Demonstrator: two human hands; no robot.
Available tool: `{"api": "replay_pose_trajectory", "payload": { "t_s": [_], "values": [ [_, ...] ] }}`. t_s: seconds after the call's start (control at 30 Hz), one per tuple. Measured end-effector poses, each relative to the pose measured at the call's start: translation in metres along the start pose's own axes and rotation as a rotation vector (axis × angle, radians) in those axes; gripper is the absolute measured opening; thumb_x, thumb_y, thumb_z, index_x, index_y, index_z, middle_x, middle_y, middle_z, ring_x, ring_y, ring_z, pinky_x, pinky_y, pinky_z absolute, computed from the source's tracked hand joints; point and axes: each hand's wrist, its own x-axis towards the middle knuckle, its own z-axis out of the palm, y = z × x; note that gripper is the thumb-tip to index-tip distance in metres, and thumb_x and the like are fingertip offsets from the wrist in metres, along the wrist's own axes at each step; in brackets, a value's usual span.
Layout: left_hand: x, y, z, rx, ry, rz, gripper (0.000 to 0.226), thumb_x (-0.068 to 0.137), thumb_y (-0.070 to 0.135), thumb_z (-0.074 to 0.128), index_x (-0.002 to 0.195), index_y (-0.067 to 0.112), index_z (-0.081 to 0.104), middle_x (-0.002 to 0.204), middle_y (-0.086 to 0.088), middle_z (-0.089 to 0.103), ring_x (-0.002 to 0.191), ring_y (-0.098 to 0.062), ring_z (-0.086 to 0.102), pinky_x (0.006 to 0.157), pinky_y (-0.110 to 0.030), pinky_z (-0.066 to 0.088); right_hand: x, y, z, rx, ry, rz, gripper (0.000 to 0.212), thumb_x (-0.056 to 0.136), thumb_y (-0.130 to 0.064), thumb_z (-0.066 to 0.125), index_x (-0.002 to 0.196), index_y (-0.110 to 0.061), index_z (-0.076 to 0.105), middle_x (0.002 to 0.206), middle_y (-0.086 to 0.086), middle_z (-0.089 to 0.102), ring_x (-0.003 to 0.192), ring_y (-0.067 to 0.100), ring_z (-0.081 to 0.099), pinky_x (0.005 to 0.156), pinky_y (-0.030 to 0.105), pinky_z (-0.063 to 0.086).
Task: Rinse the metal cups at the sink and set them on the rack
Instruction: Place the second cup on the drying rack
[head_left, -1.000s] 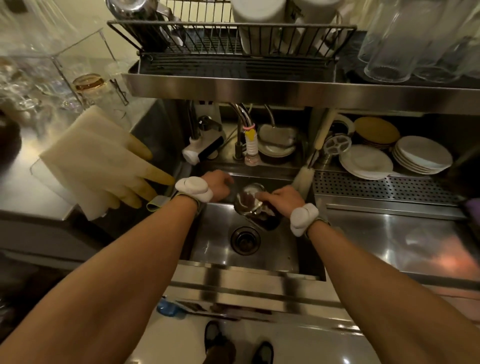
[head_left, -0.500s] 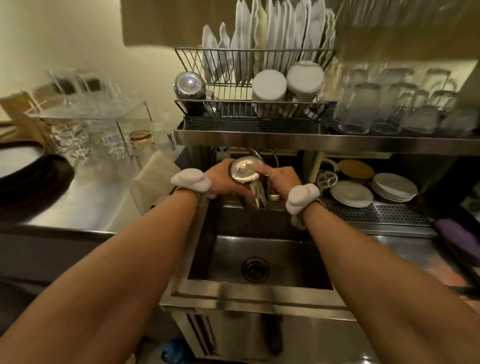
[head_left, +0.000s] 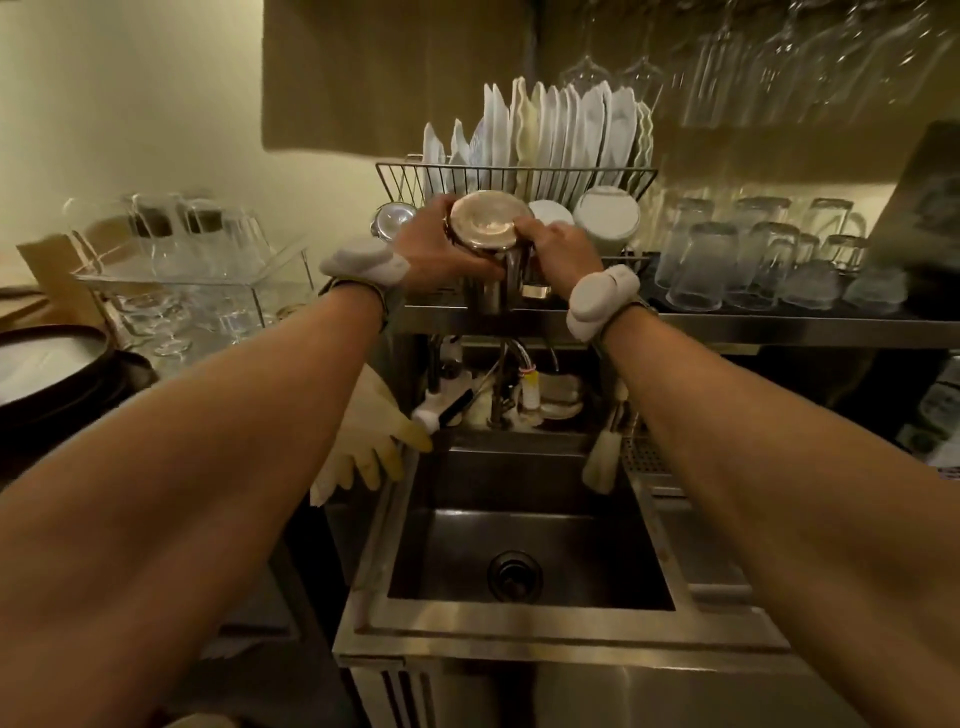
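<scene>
A shiny metal cup (head_left: 485, 228) is upside down, its round base facing me, at the front of the wire dish rack (head_left: 519, 174) on the steel shelf. My left hand (head_left: 434, 244) wraps its left side and my right hand (head_left: 556, 247) grips its right side. Another metal cup (head_left: 392, 218) lies in the rack just left of my left hand. The steel sink (head_left: 524, 551) lies below, with no cup in it.
White plates (head_left: 540, 130) stand in the rack and white bowls (head_left: 605, 218) sit beside the cup. Upturned glasses (head_left: 753, 254) fill the shelf at right. A clear bin of glasses (head_left: 176, 260) and dark plates (head_left: 47, 369) sit left. Yellow rubber gloves (head_left: 374, 436) hang by the faucet (head_left: 447, 405).
Both hands lifted the metal cup out of the sink, turned it upside down and raised it to the rack on the shelf. My view tilted upward.
</scene>
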Motion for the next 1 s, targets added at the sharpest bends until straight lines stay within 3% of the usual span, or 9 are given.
{"api": "replay_pose_trajectory", "payload": {
  "t_s": [0.13, 0.33, 0.47, 0.6, 0.73, 0.87, 1.0],
  "values": [
    [0.028, 0.009, -0.005, 0.020, 0.076, 0.056, 0.099, 0.056, 0.032, 0.089, 0.139, 0.009, 0.038, 0.123, 0.002, 0.059, 0.114, -0.014, 0.056, 0.094, -0.020, 0.044, 0.034, -0.007, -0.002, 0.045, 0.042, -0.074, 0.039, 0.088, -0.056, 0.049, 0.092, -0.017, 0.050, 0.095, 0.005, 0.059, 0.091, 0.023, 0.058, 0.083, 0.035, 0.043],
    [0.057, -0.001, -0.010, 0.013, 0.175, 0.073, 0.099, 0.053, 0.038, 0.088, 0.137, 0.014, 0.040, 0.125, 0.001, 0.058, 0.108, -0.012, 0.056, 0.092, -0.019, 0.047, 0.071, -0.014, 0.003, 0.050, 0.023, -0.124, 0.049, 0.086, -0.056, 0.053, 0.110, -0.013, 0.056, 0.103, 0.002, 0.060, 0.098, 0.021, 0.059, 0.086, 0.037, 0.049],
    [0.069, -0.009, -0.009, -0.004, 0.192, 0.048, 0.106, 0.041, 0.049, 0.084, 0.134, 0.018, 0.043, 0.124, 0.000, 0.059, 0.111, -0.015, 0.058, 0.097, -0.028, 0.050, 0.088, -0.010, 0.007, 0.014, 0.012, -0.111, 0.045, 0.086, -0.058, 0.051, 0.102, -0.016, 0.052, 0.094, -0.001, 0.058, 0.094, 0.020, 0.057, 0.083, 0.037, 0.049],
    [0.084, -0.020, -0.016, 0.002, 0.131, 0.035, 0.096, 0.057, 0.027, 0.090, 0.137, 0.012, 0.039, 0.127, -0.001, 0.055, 0.110, -0.011, 0.053, 0.091, -0.018, 0.044, 0.096, -0.011, 0.017, -0.022, 0.059, -0.130, 0.047, 0.082, -0.062, 0.053, 0.091, -0.015, 0.051, 0.080, -0.004, 0.053, 0.077, 0.017, 0.051, 0.065, 0.028, 0.038],
    [0.089, -0.031, -0.022, 0.026, 0.103, 0.024, 0.098, 0.059, 0.021, 0.089, 0.139, 0.010, 0.036, 0.120, 0.004, 0.053, 0.109, -0.011, 0.052, 0.091, -0.018, 0.042, 0.096, -0.017, 0.027, -0.084, 0.090, -0.129, 0.046, 0.081, -0.062, 0.055, 0.073, -0.019, 0.042, 0.066, -0.009, 0.045, 0.062, 0.010, 0.045, 0.054, 0.026, 0.032],
    [0.092, -0.038, -0.029, 0.051, 0.109, 0.025, 0.101, 0.057, 0.025, 0.089, 0.142, 0.012, 0.035, 0.129, 0.000, 0.055, 0.116, -0.014, 0.052, 0.102, -0.024, 0.042, 0.090, -0.021, 0.034, -0.080, 0.096, -0.146, 0.051, 0.086, -0.056, 0.055, 0.054, -0.021, 0.037, 0.056, -0.006, 0.043, 0.053, 0.010, 0.041, 0.053, 0.027, 0.032],
    [0.092, -0.043, -0.030, 0.127, 0.086, -0.014, 0.082, 0.061, 0.025, 0.086, 0.132, 0.015, 0.046, 0.121, 0.001, 0.060, 0.108, -0.014, 0.056, 0.088, -0.020, 0.042, 0.089, -0.019, 0.050, -0.123, 0.126, -0.138, 0.054, 0.079, -0.063, 0.058, 0.061, -0.013, 0.052, 0.069, 0.005, 0.057, 0.064, 0.020, 0.054, 0.061, 0.029, 0.036]
  ]
}}
